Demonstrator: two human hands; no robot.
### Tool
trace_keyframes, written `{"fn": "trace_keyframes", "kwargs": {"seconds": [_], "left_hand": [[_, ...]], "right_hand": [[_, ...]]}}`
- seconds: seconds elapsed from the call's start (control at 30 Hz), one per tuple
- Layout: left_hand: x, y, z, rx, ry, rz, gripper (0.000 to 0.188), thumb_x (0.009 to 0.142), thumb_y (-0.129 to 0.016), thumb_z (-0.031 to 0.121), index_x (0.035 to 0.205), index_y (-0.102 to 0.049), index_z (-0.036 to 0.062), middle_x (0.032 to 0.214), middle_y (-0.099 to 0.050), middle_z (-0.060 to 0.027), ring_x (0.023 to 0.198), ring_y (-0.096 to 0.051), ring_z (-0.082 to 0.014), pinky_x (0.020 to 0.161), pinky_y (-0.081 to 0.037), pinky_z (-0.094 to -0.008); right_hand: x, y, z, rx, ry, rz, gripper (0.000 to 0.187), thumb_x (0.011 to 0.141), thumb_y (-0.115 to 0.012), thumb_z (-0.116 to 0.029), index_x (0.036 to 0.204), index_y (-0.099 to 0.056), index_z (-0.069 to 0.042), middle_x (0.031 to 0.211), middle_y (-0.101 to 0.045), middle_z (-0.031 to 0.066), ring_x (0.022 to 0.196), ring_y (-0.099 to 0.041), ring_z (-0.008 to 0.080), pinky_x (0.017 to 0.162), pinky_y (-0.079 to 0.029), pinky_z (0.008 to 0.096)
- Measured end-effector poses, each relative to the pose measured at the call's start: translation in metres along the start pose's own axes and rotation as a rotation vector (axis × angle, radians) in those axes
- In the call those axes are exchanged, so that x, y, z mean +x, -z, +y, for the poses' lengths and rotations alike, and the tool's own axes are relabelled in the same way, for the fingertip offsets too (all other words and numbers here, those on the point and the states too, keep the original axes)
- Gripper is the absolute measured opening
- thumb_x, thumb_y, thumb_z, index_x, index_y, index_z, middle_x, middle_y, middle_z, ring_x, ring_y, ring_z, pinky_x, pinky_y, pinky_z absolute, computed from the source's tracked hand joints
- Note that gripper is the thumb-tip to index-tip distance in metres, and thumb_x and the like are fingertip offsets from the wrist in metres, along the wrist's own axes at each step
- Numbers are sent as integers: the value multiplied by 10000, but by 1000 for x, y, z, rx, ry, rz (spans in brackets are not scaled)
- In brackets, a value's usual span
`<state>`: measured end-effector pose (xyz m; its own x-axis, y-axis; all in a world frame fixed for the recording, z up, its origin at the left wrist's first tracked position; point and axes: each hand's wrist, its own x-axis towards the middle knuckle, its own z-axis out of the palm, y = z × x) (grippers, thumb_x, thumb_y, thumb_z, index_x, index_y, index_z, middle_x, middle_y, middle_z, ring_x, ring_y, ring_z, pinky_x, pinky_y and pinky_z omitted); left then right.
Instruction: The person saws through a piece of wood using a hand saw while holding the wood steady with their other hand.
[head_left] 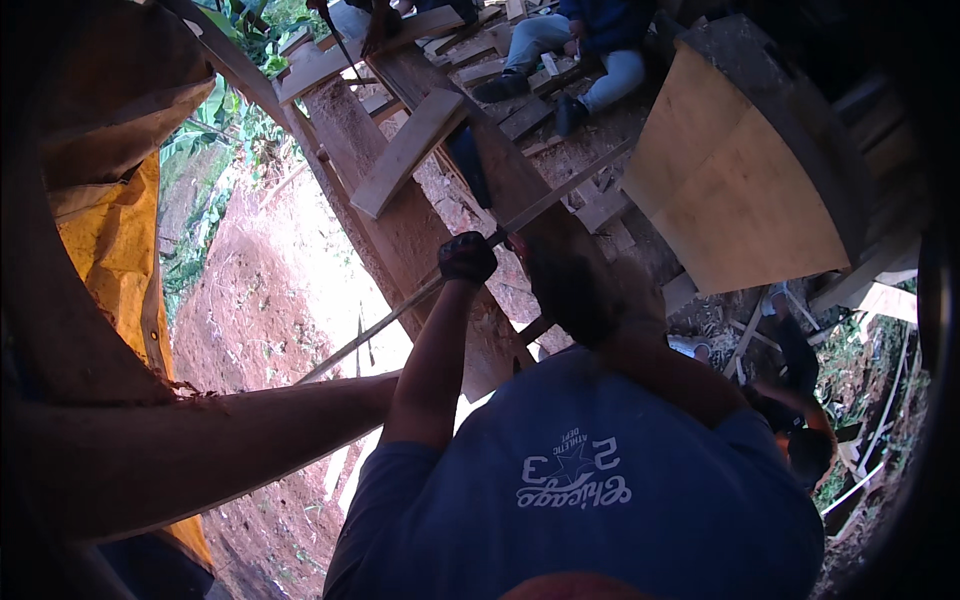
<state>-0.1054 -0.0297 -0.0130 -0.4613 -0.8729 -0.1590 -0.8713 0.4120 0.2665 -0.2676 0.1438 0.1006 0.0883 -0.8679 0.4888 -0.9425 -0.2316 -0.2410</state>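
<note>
My left hand, in a dark glove, is closed around a long thin strip that slants from lower left to upper right; I cannot tell what it is made of. Just right of it, my right hand looks dark and blurred, its fingers not distinguishable. A short brown stick-like end shows below the right hand; whether it is held is unclear. Both hands are over long wooden planks. A shorter pale board lies across these planks, beyond my left hand.
A large pale panel stands at right. A thick beam crosses the lower left, beside an orange tarp. Ahead sits a person in light trousers; another person's hand is farther left. Someone else is at lower right.
</note>
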Motion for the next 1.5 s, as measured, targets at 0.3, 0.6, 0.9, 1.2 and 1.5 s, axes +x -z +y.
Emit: {"fn": "trace_keyframes", "kwargs": {"seconds": [0.3,0.6,0.9,1.2,1.5], "left_hand": [[-18,-45,4,103,-30,297,184,876,-727,249,979,-791,111,965,-805,-169,1038,-765,-375,1142,-442,-641],[-11,-17,10,39,-19,75,241,904,-702,263,1010,-810,74,1034,-809,-192,1029,-783,-381,1056,-509,-584],[-18,-24,12,53,-46,128,222,921,-650,214,981,-775,41,1021,-798,-199,1042,-748,-397,990,-545,-526],[-42,-85,11,199,-174,559,431,958,-620,147,1350,-682,-22,1305,-707,-238,1319,-621,-449,1168,-441,-579],[-27,-29,9,-11,-112,229,242,868,-660,196,1046,-728,46,988,-771,-182,1002,-747,-402,954,-571,-549]], "right_hand": [[9,8,3,106,-91,-156,168,1064,-661,-141,1151,-737,-19,1100,-765,178,993,-742,329,880,-589,467],[-51,1,-4,-8,58,-67,254,1045,-710,-147,1248,-719,5,1542,-638,190,1334,-663,298,1048,-550,474],[-34,5,5,186,-75,-65,198,1009,-699,-95,1177,-700,9,1248,-733,193,1086,-741,341,865,-599,436],[8,21,5,91,-145,-185,149,981,-687,-61,1109,-666,12,1074,-707,168,1010,-728,343,845,-595,484],[-51,59,-25,271,-140,-149,301,1048,-635,-84,1318,-675,45,1504,-630,255,1357,-657,346,1131,-531,455]]}}
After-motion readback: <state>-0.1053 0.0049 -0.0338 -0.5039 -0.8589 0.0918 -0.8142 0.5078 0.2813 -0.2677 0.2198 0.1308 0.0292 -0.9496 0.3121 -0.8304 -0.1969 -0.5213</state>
